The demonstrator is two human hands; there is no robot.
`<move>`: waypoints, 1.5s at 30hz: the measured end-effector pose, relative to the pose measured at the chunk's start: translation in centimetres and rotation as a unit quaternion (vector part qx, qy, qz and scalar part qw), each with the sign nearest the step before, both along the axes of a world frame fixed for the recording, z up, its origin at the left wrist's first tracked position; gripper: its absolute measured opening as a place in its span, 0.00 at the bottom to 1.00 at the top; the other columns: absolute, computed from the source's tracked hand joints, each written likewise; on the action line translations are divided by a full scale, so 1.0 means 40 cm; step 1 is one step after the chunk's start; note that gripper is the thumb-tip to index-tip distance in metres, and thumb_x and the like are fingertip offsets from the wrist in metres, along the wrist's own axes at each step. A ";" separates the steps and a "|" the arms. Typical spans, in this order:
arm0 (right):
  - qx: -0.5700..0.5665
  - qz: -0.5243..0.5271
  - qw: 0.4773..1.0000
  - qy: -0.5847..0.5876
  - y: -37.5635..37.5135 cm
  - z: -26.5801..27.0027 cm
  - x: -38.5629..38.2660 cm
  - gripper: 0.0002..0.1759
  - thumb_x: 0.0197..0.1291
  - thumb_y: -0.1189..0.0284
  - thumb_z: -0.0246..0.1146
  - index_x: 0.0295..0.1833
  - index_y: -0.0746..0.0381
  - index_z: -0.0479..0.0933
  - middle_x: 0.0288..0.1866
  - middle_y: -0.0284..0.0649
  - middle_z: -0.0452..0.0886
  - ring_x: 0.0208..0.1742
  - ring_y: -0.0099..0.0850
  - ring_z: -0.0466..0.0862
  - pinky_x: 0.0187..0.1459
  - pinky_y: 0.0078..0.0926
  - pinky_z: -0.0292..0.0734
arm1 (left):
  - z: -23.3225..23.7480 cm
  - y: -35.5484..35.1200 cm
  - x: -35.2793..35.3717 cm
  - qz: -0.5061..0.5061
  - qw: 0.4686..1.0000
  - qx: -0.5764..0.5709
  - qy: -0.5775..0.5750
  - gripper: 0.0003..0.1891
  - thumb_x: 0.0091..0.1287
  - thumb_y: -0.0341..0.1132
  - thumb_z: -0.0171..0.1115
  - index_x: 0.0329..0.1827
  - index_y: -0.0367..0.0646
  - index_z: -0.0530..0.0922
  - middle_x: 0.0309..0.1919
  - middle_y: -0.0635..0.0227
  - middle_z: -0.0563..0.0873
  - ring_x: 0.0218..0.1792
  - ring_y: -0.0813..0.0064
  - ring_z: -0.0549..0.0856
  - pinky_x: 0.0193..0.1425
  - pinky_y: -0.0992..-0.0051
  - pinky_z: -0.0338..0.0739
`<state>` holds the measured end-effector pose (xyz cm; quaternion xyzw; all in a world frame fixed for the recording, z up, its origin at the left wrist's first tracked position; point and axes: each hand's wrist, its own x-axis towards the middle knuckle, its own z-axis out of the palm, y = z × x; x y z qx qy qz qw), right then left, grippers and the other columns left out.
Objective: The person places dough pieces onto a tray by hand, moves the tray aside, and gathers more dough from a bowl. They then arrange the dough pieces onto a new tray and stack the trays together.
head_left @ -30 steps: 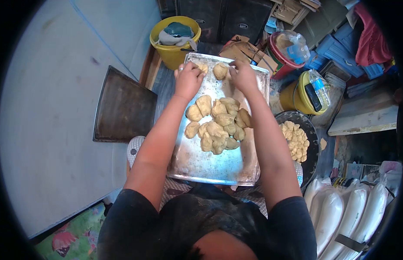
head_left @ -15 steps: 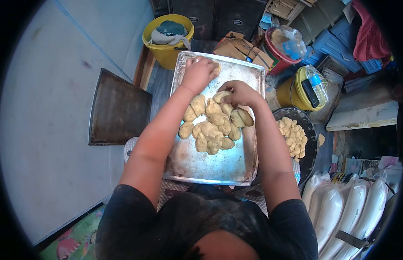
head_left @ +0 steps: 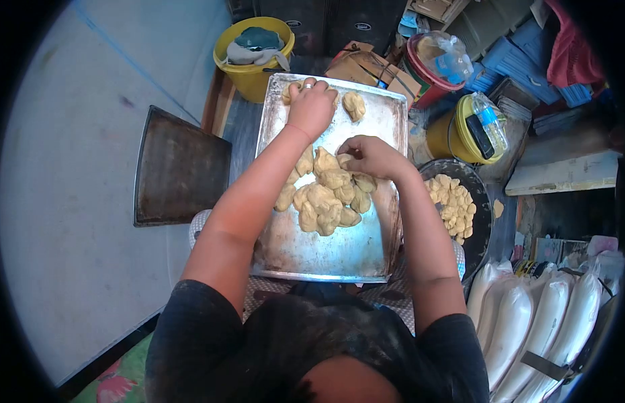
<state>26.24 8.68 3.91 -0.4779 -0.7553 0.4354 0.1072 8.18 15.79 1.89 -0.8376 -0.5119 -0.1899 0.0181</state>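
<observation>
Dough pieces (head_left: 320, 203) are mostly lying heaped at the middle of the tray (head_left: 312, 262); few are sitting apart near its far edge. There, left hand (head_left: 314, 109) is curling over dough, grip unclear; right hand (head_left: 376, 158) is pinching heaped dough.

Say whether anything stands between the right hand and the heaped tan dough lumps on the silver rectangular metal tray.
Nothing visible does: the right hand touches a lump at the far side of the heap.
</observation>
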 end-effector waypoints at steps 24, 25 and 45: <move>0.029 -0.045 0.995 -0.082 -0.050 0.015 0.028 0.23 0.40 0.70 0.68 0.48 0.57 0.81 0.42 0.44 0.83 0.43 0.41 0.83 0.46 0.32 0.77 | -0.004 -0.259 -0.210 0.079 0.927 -0.189 -0.313 0.15 0.59 0.32 0.66 0.49 0.39 0.81 0.41 0.56 0.84 0.43 0.63 0.84 0.49 0.68 0.76; 0.070 -0.117 0.991 0.000 -0.042 0.015 0.014 0.21 0.40 0.71 0.69 0.45 0.60 0.81 0.37 0.45 0.84 0.39 0.40 0.84 0.43 0.32 0.78 | -0.009 -0.244 -0.207 0.090 0.931 -0.127 -0.329 0.14 0.60 0.29 0.63 0.49 0.37 0.81 0.41 0.55 0.85 0.41 0.68 0.84 0.50 0.70 0.76; 0.441 -0.287 0.845 -0.097 -0.020 -0.062 -0.072 0.19 0.46 0.66 0.71 0.45 0.63 0.82 0.35 0.47 0.83 0.38 0.44 0.83 0.44 0.35 0.78 | 0.010 -0.127 -0.083 -0.101 0.993 -0.052 -0.021 0.12 0.60 0.42 0.62 0.45 0.53 0.84 0.50 0.73 0.82 0.60 0.70 0.75 0.65 0.53 0.53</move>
